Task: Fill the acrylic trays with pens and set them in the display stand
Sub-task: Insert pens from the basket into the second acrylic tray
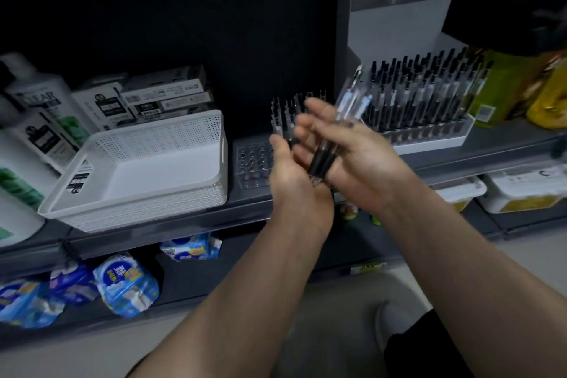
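Note:
My right hand (365, 156) grips a bundle of clear pens with black grips (325, 159), tilted with the clips up and to the right. My left hand (291, 181) sits against the bundle's lower ends with its thumb straight; its fingers are hidden behind the pens. Just behind my hands, a clear acrylic tray (253, 163) with rows of holes lies on the shelf, and a few pens (280, 115) stand at its back. To the right, the white display stand (399, 18) holds a tray packed with several upright pens (426, 98).
A stack of white perforated baskets (171, 135) stands left of the tray, with pen boxes (159, 95) and shampoo bottles (36, 120) behind it. Yellow packets (546, 95) crowd the stand's right side. Tissue packs (125, 285) lie on the lower shelf.

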